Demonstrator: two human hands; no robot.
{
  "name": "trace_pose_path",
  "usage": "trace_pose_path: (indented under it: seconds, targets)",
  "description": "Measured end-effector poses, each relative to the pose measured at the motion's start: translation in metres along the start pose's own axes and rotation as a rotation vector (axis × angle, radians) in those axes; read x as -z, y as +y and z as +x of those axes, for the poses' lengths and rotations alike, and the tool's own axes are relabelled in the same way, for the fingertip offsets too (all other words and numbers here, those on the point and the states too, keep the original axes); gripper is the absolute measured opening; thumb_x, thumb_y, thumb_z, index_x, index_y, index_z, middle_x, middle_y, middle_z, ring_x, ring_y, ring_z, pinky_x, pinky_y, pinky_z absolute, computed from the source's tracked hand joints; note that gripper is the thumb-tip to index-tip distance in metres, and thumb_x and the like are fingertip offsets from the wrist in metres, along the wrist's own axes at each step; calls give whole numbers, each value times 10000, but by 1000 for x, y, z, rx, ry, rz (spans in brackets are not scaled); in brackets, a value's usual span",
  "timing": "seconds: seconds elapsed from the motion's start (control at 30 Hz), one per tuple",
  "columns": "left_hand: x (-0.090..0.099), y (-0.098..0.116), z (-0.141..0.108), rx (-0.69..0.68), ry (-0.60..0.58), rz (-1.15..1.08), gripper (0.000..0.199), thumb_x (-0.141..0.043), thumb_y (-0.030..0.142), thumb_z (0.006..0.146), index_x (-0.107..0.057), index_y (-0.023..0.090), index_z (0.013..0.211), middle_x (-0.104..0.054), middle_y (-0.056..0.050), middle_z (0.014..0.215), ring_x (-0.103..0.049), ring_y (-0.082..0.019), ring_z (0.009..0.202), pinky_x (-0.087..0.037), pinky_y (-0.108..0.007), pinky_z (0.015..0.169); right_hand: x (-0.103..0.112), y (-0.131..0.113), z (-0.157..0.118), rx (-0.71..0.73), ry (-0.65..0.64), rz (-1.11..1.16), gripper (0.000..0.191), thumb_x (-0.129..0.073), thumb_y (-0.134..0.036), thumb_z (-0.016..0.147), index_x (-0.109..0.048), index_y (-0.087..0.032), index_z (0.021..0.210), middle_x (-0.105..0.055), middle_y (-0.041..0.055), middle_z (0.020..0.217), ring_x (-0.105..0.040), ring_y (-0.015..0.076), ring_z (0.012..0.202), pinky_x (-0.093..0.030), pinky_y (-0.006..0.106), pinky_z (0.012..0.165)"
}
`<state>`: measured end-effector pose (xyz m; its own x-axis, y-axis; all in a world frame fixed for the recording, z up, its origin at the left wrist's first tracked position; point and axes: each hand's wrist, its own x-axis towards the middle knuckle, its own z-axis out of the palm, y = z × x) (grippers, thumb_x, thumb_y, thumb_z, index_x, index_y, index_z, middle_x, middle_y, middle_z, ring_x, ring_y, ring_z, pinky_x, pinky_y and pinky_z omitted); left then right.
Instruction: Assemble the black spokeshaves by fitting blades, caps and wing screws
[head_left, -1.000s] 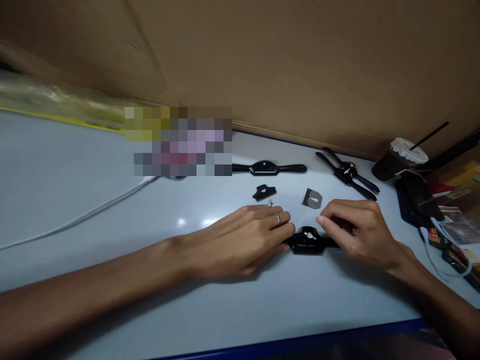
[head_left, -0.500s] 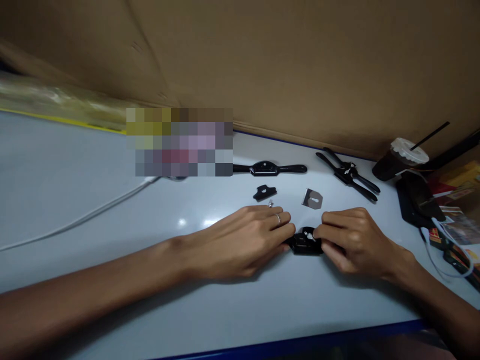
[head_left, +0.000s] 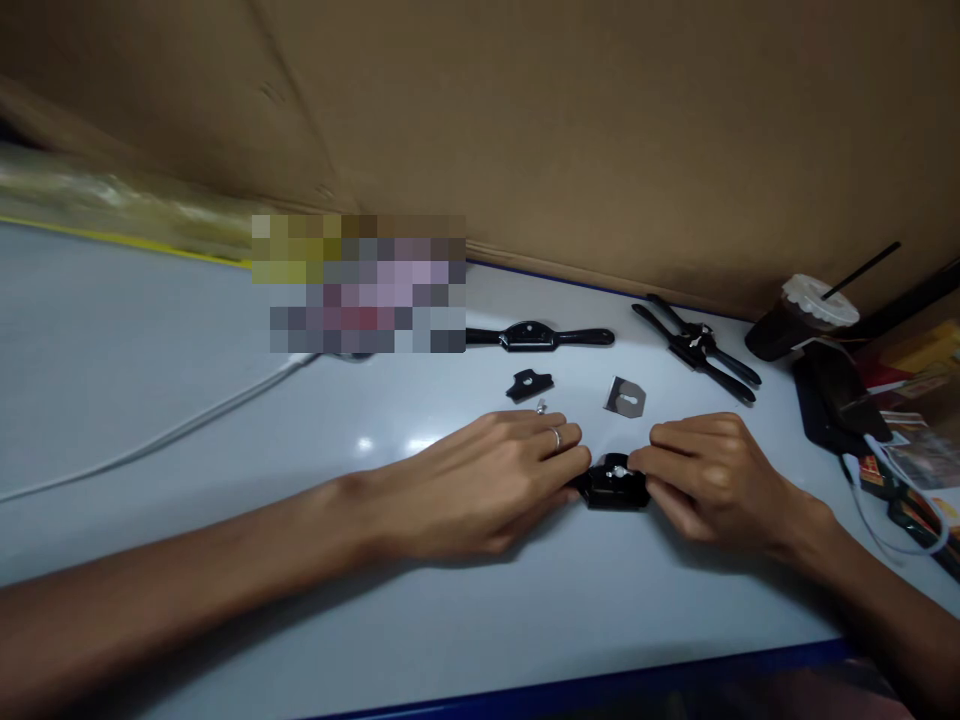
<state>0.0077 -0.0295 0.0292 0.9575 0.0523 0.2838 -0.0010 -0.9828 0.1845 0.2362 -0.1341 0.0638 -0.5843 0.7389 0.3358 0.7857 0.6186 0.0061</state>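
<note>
Both my hands are closed on a black spokeshave body (head_left: 616,492) low over the white table. My left hand (head_left: 510,480), with a ring on one finger, wraps its left handle. My right hand (head_left: 705,480) grips the right end, fingertips beside a silver screw (head_left: 619,472) on the body. The fingers hide both handles. Beyond them lie a black cap plate (head_left: 529,385), a small silver screw (head_left: 541,407) near my left fingers, and a flat steel blade (head_left: 625,398) with a slotted hole.
Behind lies another spokeshave body (head_left: 529,337); two more spokeshaves (head_left: 697,350) lie crossed at right. A lidded drink cup (head_left: 802,315) with a straw stands near a black device (head_left: 836,400). A white cable (head_left: 165,445) crosses the left. Cardboard (head_left: 562,130) rises behind the table.
My right hand has shifted slightly to the right along the spokeshave, showing a little more of its body. My left hand and the loose parts stay put.
</note>
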Motion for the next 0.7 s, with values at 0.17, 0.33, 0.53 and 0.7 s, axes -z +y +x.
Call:
trace_pose_path:
  seconds: [0.17, 0.33, 0.53, 0.7]
  targets:
    - [2, 0, 0, 0, 16, -10, 174, -433, 173, 1019, -527, 189, 873, -591, -29, 833, -507, -183, 697, -418, -330, 643, 1, -7, 2, 61, -15, 3, 310, -457, -70, 889, -654, -179, 676, -515, -11, 587, -353, 128, 512, -271, 312, 518]
    - [2, 1, 1, -3, 15, -13, 179, -431, 174, 1022, -539, 182, 880, -592, -32, 837, -511, -183, 705, -426, -330, 640, 2, -9, 3, 63, 5, -23, 304, -459, -47, 900, -694, -173, 755, -542, -12, 590, -374, 131, 504, -278, 317, 510]
    - [0, 0, -1, 4, 4, -6, 191, -423, 183, 1025, -538, 184, 874, -591, -31, 832, -506, -180, 696, -422, -335, 638, 1, -3, 2, 28, -18, -60, 317, -451, -66, 903, -636, -180, 672, -540, -6, 594, -358, 126, 505, -284, 318, 524]
    - [0, 0, 0, -2, 10, -17, 188, -419, 179, 1025, -532, 184, 875, -592, -34, 839, -510, -182, 706, -418, -332, 639, 2, -9, 2, 78, 6, -23, 324, -453, -49, 880, -640, -181, 650, -490, -18, 563, -329, 128, 503, -276, 315, 508]
